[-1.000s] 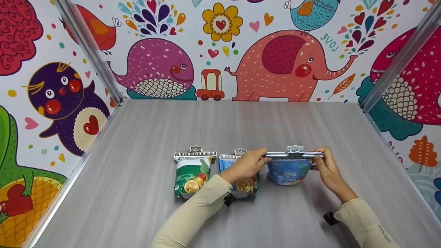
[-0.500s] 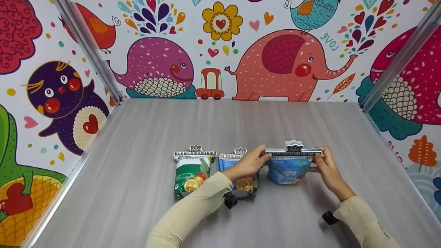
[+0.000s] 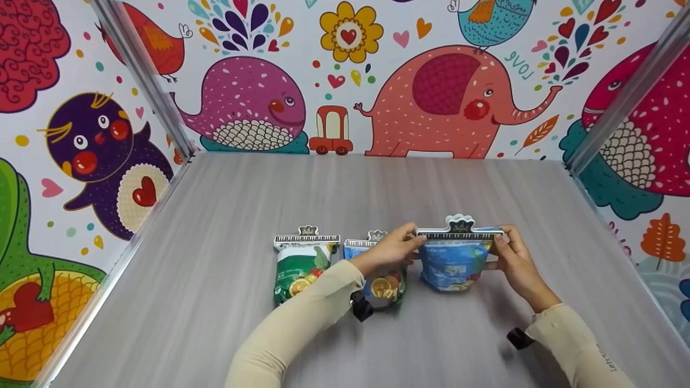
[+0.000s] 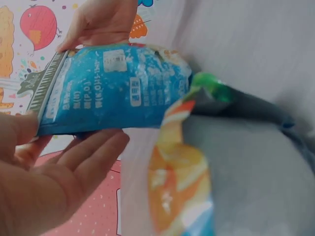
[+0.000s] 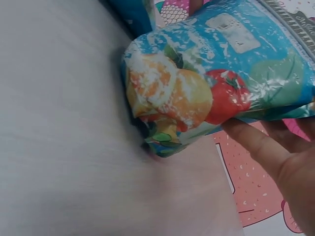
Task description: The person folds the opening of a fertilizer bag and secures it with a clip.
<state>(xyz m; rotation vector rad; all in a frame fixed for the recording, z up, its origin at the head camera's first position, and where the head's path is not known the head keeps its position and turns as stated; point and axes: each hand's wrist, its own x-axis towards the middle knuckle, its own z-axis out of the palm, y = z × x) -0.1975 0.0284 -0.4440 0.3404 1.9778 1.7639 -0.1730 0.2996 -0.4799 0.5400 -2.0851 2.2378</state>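
A blue pouch (image 3: 454, 267) with fruit printed on it stands at the right of the row. Along its top lies a bag clip (image 3: 460, 235) with a piano-key bar and a crown-shaped handle. My left hand (image 3: 389, 249) pinches the clip's left end between thumb and fingers. At the other end, my right hand (image 3: 522, 267) grips the clip and the pouch's top corner. In the right wrist view, right-hand fingers (image 5: 261, 145) lie under the printed pouch (image 5: 197, 83). The left wrist view shows the pouch's text side (image 4: 113, 88), with both hands at the clip.
A green-and-white pouch (image 3: 302, 269) with a similar clip (image 3: 307, 238) stands at the left. Between it and the held pouch is a blue-and-green pouch (image 3: 384, 288), partly behind my left arm. The grey table (image 3: 345, 188) meets cartoon-printed walls (image 3: 334, 81).
The clip, seen edge-on before, has tipped so its piano-key front faces the camera. It has risen slightly with both hands still holding its ends. The other pouches have stayed in place.
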